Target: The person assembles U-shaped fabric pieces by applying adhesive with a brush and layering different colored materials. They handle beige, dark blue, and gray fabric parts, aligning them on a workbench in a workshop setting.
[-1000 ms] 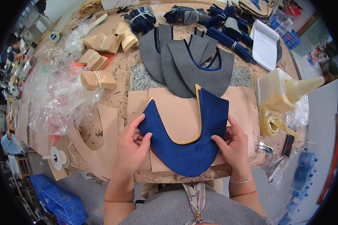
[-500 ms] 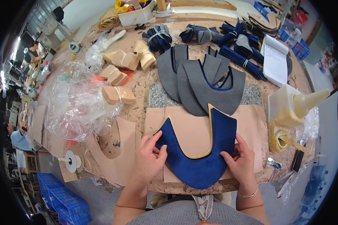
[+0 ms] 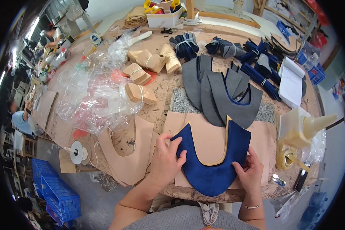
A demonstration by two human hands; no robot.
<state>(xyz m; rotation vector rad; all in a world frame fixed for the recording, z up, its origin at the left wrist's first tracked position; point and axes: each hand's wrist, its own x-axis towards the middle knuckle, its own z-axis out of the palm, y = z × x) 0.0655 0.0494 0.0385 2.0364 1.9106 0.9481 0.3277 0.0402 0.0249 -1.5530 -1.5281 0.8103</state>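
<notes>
I see right hand (image 3: 250, 169) pinching blue cloth (image 3: 211, 179), left hand (image 3: 168, 158) fingers touching it, can't tell if clamped; uneven pulling could crease yellow edging (image 3: 227, 136).

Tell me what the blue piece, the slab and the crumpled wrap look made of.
Blue piece: perhaps velvet or suede, judging by its soft, mottled nap with little shine. Slab: likely granite, from its grey speckling; polish unclear. Wrap: thin, glossy clear plastic, shown by see-through creases and bright highlights.
</notes>
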